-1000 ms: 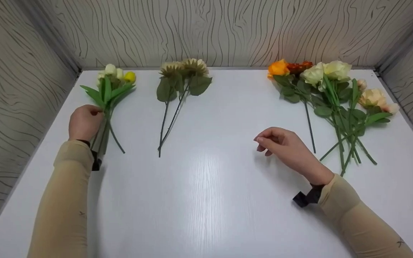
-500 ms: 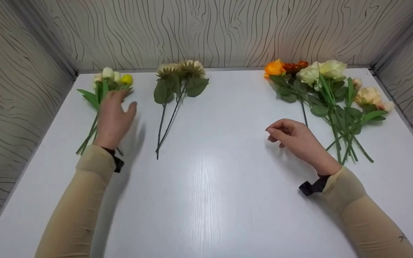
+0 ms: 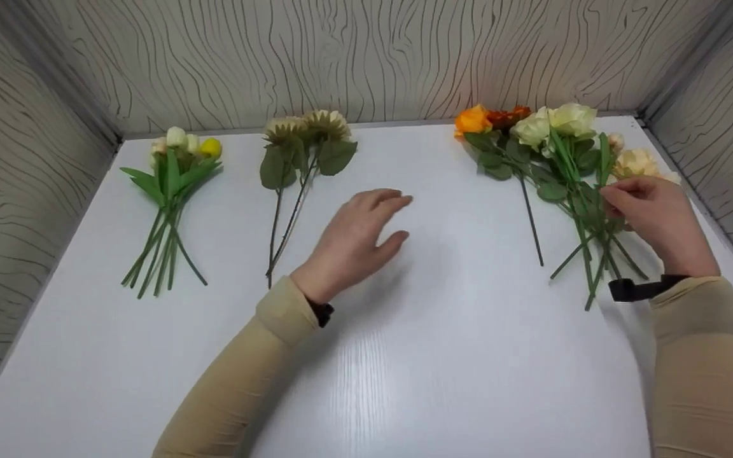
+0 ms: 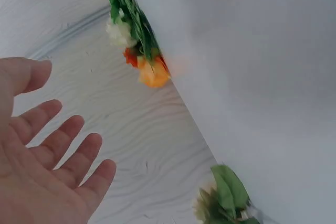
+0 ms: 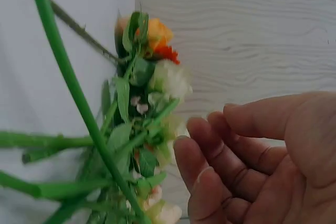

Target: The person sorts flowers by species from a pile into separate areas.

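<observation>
My left hand (image 3: 354,238) hovers over the middle of the table, fingers spread and nothing in them. The left wrist view confirms a bare palm with the fingers (image 4: 73,135) apart. At the right, my right hand (image 3: 662,219) is over the pile of artificial flowers, its fingertips right by the leaves and stems. Seen from the right wrist, its fingers are loosely bent with nothing between them, beside green stems (image 5: 73,90). That pile has an orange rose (image 3: 472,121), a rust-red flower (image 3: 509,116), cream blooms (image 3: 571,119) and a peach bloom (image 3: 635,163), partly behind the hand.
A bunch of white and yellow tulips (image 3: 175,137) lies at the table's left, stems fanned toward the front. To its right, two cream flowers (image 3: 327,125) with dark crossed stems lie near the back edge. Wood-patterned panels (image 3: 366,57) enclose the white table (image 3: 443,356).
My left hand has let go of the tulip bunch and swung right to mid-table. The right hand has moved right, from mid-table to over the flower pile.
</observation>
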Motion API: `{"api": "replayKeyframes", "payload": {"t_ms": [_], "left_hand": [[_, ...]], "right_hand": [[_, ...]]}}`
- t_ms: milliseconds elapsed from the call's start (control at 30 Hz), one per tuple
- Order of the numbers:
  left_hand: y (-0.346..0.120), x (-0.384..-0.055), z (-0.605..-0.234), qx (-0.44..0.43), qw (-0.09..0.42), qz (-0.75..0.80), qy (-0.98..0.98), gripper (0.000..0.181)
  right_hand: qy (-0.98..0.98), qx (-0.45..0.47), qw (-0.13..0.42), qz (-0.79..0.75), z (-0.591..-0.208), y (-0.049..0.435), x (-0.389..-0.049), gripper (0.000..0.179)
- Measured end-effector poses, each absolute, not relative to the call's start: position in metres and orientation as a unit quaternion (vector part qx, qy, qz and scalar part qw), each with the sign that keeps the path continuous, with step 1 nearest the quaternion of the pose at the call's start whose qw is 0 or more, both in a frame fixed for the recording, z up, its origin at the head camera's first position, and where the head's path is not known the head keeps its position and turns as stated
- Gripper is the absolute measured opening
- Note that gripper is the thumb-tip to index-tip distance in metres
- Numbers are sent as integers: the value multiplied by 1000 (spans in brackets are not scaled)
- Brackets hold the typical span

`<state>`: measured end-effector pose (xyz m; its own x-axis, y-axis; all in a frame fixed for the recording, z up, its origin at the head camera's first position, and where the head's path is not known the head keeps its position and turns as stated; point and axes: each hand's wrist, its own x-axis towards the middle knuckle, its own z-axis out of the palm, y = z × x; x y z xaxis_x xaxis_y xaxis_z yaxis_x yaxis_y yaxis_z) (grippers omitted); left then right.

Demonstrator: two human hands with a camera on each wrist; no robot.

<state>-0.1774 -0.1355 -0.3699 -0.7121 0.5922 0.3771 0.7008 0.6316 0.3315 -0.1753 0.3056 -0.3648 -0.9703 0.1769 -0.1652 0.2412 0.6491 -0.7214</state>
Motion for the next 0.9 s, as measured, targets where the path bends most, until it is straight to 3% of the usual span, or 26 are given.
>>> {"api": "replayKeyframes", "payload": {"t_ms": [300, 467, 700, 900], "left_hand": [[-65, -163, -373, -450, 46, -185, -872, 52], [-38, -156, -375, -477, 32, -186, -859, 50], [-28, -153, -382, -486, 23, -191, -852, 46], [-31, -155, -385, -477, 4, -202, -855, 44]], "right_hand": [[935, 164, 75, -305, -378, 338, -171, 76], [938, 162, 89, -292, -383, 344, -171, 78], [917, 186, 113, -335, -393, 349, -176, 77], [894, 219, 103, -376, -404, 353, -181, 67]]}}
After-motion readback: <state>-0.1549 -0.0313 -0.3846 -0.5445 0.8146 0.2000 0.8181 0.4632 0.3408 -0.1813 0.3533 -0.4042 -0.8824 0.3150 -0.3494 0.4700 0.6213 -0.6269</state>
